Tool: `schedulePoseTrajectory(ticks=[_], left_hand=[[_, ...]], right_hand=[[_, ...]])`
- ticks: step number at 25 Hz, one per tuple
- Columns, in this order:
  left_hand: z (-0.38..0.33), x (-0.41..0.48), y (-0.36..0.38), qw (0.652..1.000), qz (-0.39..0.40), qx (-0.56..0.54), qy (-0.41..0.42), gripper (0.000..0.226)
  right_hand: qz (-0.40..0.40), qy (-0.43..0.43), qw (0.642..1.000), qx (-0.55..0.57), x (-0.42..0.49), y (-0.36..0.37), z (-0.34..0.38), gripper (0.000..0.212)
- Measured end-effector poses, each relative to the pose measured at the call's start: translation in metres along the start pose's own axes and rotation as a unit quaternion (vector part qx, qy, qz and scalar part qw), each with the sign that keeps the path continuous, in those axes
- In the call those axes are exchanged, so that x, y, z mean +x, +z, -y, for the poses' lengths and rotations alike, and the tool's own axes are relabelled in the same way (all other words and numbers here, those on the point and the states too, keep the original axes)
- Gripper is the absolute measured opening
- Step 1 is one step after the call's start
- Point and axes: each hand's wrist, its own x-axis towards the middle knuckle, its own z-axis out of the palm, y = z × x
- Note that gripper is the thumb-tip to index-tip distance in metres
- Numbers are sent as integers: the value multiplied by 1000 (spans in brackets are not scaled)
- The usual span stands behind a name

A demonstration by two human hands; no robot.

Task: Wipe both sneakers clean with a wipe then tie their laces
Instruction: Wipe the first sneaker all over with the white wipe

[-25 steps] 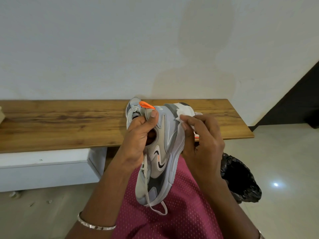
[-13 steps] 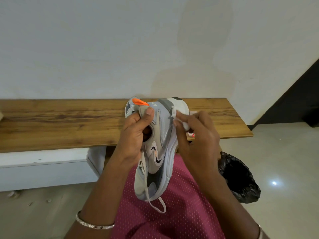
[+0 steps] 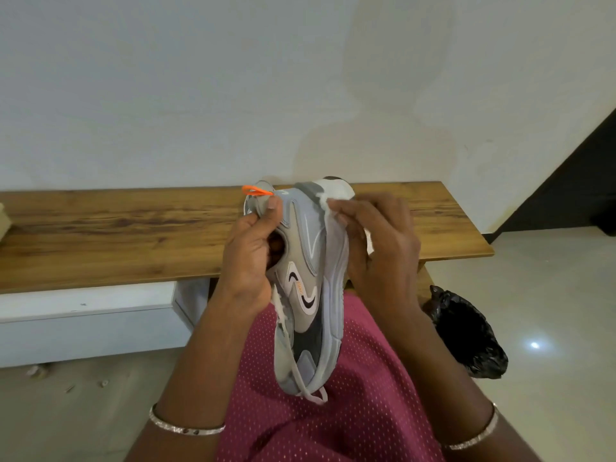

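Sneaker [image 3: 310, 278] heel up, toe down; wipe [image 3: 325, 204] at heel.

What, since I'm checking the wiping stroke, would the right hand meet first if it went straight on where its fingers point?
The sneaker: the right hand points left, its wipe apparently against the sole edge near the heel.

wall [image 3: 166, 78]: plain off-white, faintly blotched | tabletop [image 3: 100, 235]: long wood-grain plank against it | white base unit [image 3: 83, 321] beneath | floor [image 3: 550, 278]: pale glossy tile, a light spot [image 3: 534, 345] reflected at right | far right: dark panel [image 3: 583, 181], crumpled black bag [image 3: 466, 335] on the floor
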Motion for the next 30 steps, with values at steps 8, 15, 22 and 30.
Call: schedulePoseTrajectory(ticks=[8,15,22,30], left_hand=[[0,11,-13,997,-71,-27,-27,21],[-2,3,-4,998,-54,-25,-8,23],[-7,8,-22,993,-95,-53,-42,17],[-7,1,-2,998,-47,-34,-32,21]], right_hand=[[68,1,998,-10,-51,14,6,13],[4,9,1000,-1,-10,19,11,26],[119,-1,992,37,-64,14,4,16],[21,28,999,4,-3,20,3,12]])
